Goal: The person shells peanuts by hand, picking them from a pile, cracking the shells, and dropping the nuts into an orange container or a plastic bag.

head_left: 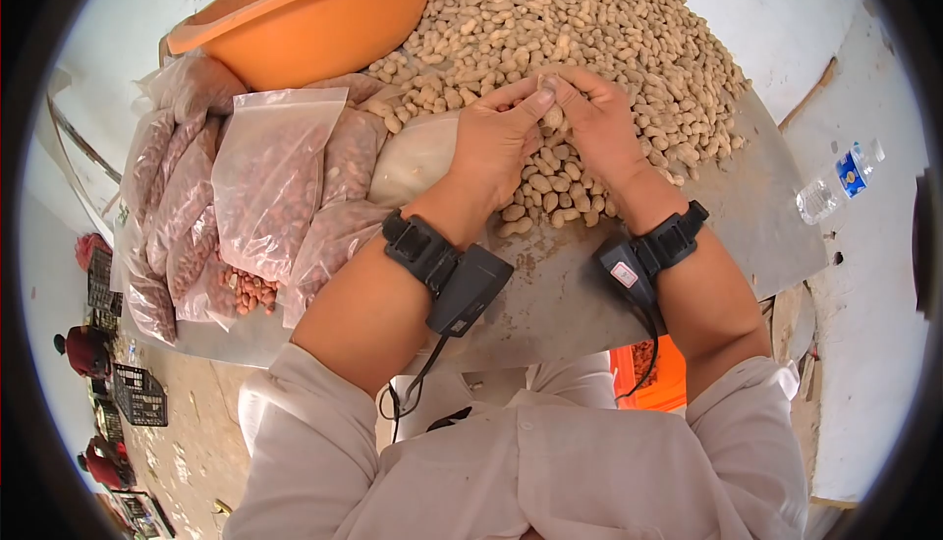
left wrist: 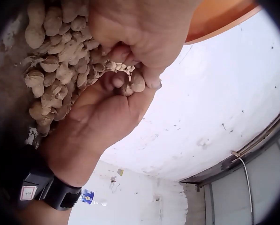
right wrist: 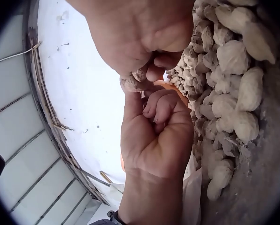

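My left hand [head_left: 496, 142] and right hand [head_left: 601, 127] meet over the near edge of a large heap of unshelled peanuts [head_left: 589, 29]. Between their thumbs and fingertips they pinch one peanut [head_left: 553, 115]. In the left wrist view this peanut [left wrist: 137, 81] shows its tan shell at the fingertips of both hands. The right wrist view shows the peanut [right wrist: 131, 83] partly covered by the right hand [right wrist: 140, 37] above, with the curled fingers of the left hand [right wrist: 154, 136] below. Loose peanuts [head_left: 555, 186] lie under the hands on the grey tabletop [head_left: 511, 294].
Clear plastic bags of reddish shelled kernels [head_left: 270, 176] are piled at the left, with loose kernels [head_left: 253, 289] beside them. An orange basin [head_left: 314, 24] stands behind. A plastic bottle [head_left: 840, 181] is at the right. Black crates [head_left: 139, 395] and people in red are far left.
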`<state>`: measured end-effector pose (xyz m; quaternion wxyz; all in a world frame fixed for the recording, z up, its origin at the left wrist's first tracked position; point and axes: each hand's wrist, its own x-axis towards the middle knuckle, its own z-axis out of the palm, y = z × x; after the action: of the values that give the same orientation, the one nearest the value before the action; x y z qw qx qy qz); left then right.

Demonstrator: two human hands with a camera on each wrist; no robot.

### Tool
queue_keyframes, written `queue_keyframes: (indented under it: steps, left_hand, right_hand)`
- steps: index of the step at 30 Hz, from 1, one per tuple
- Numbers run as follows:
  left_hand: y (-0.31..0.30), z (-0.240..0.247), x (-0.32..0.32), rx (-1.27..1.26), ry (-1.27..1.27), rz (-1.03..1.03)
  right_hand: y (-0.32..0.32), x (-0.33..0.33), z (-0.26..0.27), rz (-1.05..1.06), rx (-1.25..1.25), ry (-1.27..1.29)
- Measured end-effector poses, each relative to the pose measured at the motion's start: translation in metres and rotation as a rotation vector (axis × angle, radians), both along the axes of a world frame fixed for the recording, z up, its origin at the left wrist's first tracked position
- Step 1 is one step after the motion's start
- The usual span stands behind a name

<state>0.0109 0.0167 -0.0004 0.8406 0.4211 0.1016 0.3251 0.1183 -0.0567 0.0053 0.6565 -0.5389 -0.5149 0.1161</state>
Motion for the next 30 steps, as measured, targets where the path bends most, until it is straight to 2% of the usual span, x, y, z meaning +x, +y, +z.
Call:
queue_keyframes:
  steps: [1, 4, 7, 10, 13, 16, 20, 22, 25, 30]
  left_hand:
    - [0.000, 0.000, 0.000, 0.010, -0.001, -0.006]
    - [-0.002, 0.003, -0.002, 0.049, 0.043, 0.049]
    - [0.004, 0.002, -0.004, 0.087, 0.026, 0.080]
    - [0.008, 0.004, -0.007, 0.123, 0.023, 0.087]
    - [0.007, 0.007, -0.009, 0.192, 0.100, 0.093]
    - [0.005, 0.010, -0.009, 0.281, 0.186, 0.113]
    - [0.012, 0.006, -0.013, 0.278, 0.113, 0.052]
    - [0.008, 0.007, -0.011, 0.237, 0.100, 0.093]
    - [0.005, 0.005, -0.007, 0.226, 0.081, 0.154]
    - [0.004, 0.002, -0.004, 0.204, 0.061, 0.218]
  right_hand:
    - [0.000, -0.001, 0.000, -0.006, 0.015, -0.001]
    - [-0.001, -0.002, -0.001, 0.138, -0.011, 0.221]
    - [-0.007, 0.007, 0.002, 0.283, -0.156, 0.332]
    - [-0.008, 0.008, 0.005, 0.277, -0.196, 0.190]
    - [-0.015, 0.004, 0.014, 0.131, -0.303, 0.060]
    - [-0.011, 0.007, 0.008, 0.033, -0.124, -0.236]
    - [-0.011, 0.007, 0.008, 0.039, -0.138, -0.301]
    - [-0.011, 0.003, 0.008, 0.003, -0.108, -0.319]
    - [-0.007, -0.002, 0.005, 0.152, -0.101, -0.028]
    - [-0.009, -0.013, 0.010, 0.245, -0.116, 0.318]
